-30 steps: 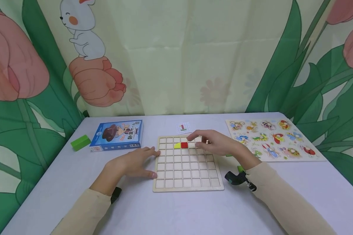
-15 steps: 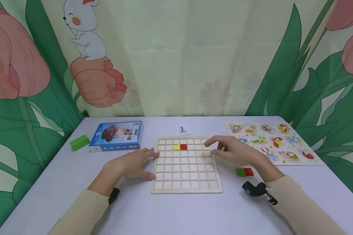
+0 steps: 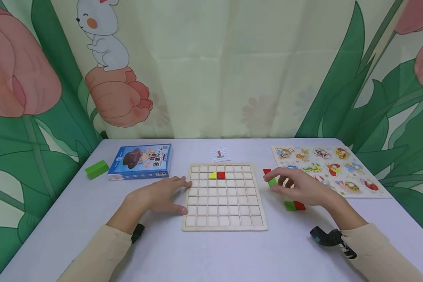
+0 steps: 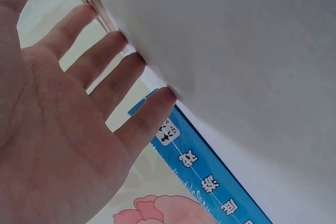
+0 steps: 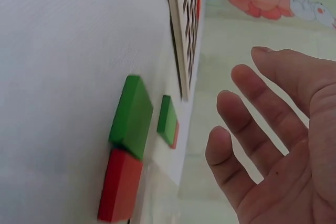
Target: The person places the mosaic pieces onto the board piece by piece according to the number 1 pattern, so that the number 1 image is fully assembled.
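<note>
A wooden grid board [image 3: 225, 228] lies flat on the white table. In an upper row, a yellow piece [image 3: 212, 175] and a red square [image 3: 221, 175] sit side by side. My left hand [image 3: 158, 197] rests at the board's left edge, thumb and fingers spread and touching its side. Over the table right of the board hovers my right hand [image 3: 301, 187], fingers loosely bent and nothing in its grasp. Near it lie two red-and-green pairs: one with a green block [image 5: 131, 116] against a red block [image 5: 121, 184], the other with a smaller-looking green block [image 5: 167, 119], partly behind the fingers in the head view.
Behind the board lies a small printed grid card [image 3: 220, 154]. A blue game box [image 3: 141, 161] and a long green block [image 3: 96, 169] are at the back left. An insect puzzle board [image 3: 338, 190] occupies the back right. A printed curtain [image 3: 215, 78] hangs behind the table.
My right hand has moved from above the board rightward, and the red-and-green pieces beside the board now show. My left hand has stayed at the board's left edge.
</note>
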Demonstrator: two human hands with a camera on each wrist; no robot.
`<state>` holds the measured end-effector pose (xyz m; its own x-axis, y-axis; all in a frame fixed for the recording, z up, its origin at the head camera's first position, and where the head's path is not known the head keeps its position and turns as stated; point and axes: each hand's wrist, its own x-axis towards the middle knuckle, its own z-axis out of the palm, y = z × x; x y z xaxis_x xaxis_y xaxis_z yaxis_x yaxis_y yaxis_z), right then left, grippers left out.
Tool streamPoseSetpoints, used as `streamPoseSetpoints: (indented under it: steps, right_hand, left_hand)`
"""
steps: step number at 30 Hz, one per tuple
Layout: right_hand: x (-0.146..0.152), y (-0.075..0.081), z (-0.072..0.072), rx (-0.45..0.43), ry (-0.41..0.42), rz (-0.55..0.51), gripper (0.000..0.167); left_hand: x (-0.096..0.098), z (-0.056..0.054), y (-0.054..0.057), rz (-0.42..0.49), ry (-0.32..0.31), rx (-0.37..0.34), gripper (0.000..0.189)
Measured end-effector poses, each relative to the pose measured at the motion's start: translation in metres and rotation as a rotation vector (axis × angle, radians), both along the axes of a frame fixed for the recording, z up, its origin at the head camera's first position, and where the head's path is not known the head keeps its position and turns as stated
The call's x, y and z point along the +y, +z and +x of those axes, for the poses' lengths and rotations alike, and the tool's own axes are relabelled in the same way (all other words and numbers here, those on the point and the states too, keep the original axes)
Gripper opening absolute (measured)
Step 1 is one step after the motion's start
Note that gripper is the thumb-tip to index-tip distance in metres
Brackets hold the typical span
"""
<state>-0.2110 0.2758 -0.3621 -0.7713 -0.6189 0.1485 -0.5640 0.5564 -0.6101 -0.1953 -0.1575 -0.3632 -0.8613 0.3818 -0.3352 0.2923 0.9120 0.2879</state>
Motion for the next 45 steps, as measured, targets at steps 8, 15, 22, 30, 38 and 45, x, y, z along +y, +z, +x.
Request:
streamPoseSetpoints:
  steps: [8,15,22,30,38,45]
  right_hand:
    - [0.016,0.002,0.008,0.033,-0.068,0.022,0.028]
    - [0.033,-0.007,0.016,0.04,-0.096,0.015,0.032]
    - [0.043,-0.011,0.019,0.015,-0.125,0.021,0.036]
    - [0.052,-0.014,0.021,0.012,-0.144,0.067,0.043]
    - [0.056,-0.016,0.023,-0.01,-0.149,0.096,0.046]
    - [0.06,-0.017,0.026,-0.06,-0.137,0.116,0.052]
  left_hand:
    - [-0.002,-0.003,0.0,0.007,-0.015,0.007,0.094]
    - [-0.002,0.0,0.003,0.011,-0.012,-0.004,0.093]
    - [-0.002,-0.001,0.004,0.001,-0.012,-0.004,0.093]
    - [-0.002,0.0,0.002,0.01,-0.015,-0.004,0.093]
    - [-0.003,-0.001,-0.001,0.006,-0.015,0.0,0.094]
    - [-0.002,-0.002,-0.001,0.0,-0.016,-0.005,0.093]
